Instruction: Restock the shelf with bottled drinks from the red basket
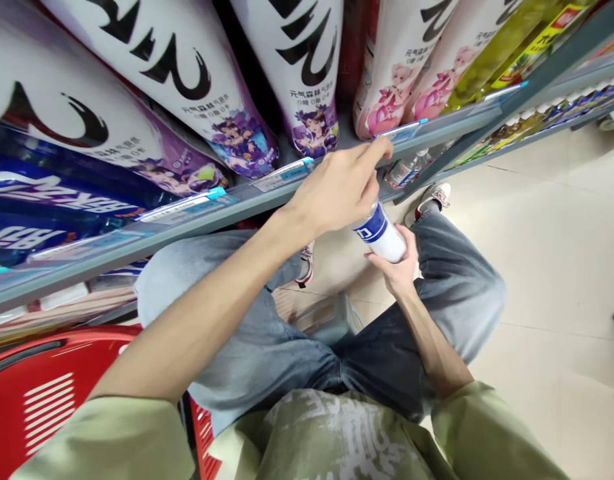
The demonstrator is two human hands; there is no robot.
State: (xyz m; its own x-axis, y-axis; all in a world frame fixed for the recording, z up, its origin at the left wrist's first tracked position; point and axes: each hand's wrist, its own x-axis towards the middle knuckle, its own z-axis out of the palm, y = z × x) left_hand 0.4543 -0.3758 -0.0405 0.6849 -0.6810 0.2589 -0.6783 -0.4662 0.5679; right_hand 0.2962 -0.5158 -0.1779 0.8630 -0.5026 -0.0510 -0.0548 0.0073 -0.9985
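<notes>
A small bottle (385, 237) with white contents and a blue label slants in front of the lower shelf. My right hand (403, 265) is wrapped round its base end. Over the bottle's upper end, my left hand (339, 187) is closed, with one finger bent out towards the shelf edge; the cap is hidden beneath it. Just beyond my left hand stand white-and-purple drink bottles (307, 80) and white-and-pink bottles (394, 93) on the shelf. A small clear bottle (405, 170) with a red and blue label sits lower down, beside the bottle I hold.
The grey shelf edge (251, 200) with price tags crosses in front of me. Blue bottles (61, 193) stand at left, yellow-green ones (501, 53) at right. A red shopping basket (17, 393) is at my left. A grey plastic bin-like object (331, 320) lies between my legs on the tiled floor (551, 267).
</notes>
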